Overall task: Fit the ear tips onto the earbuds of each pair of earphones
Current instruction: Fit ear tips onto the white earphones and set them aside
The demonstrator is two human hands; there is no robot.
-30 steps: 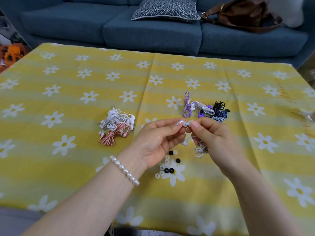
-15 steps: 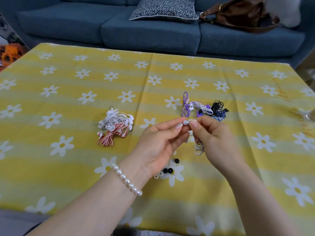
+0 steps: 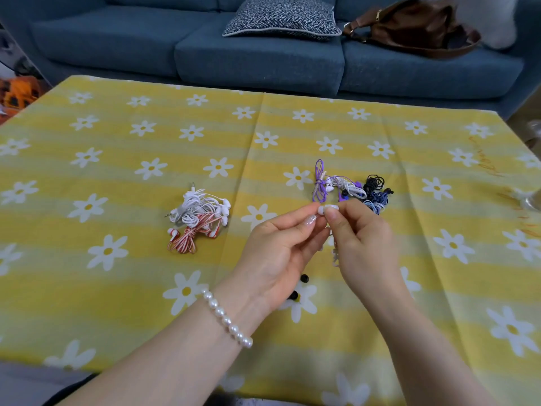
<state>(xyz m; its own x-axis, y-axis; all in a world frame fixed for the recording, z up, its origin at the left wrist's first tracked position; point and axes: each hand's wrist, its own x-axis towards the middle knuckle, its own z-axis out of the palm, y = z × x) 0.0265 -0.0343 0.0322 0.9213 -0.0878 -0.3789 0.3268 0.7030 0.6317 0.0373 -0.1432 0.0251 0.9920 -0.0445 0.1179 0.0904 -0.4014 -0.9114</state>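
Seating a white ear tip on an earbud, both hands pinching above the counter (image 3: 123, 288).
Your left hand (image 3: 281, 247) pinches the ear tip (image 3: 321, 210); your right hand (image 3: 363, 244) pinches the earbud (image 3: 332, 207), cord dangling below. Keep the tip square to the nozzle, push and twist till seated. Spare tips (image 3: 304, 278) lie below your hands.
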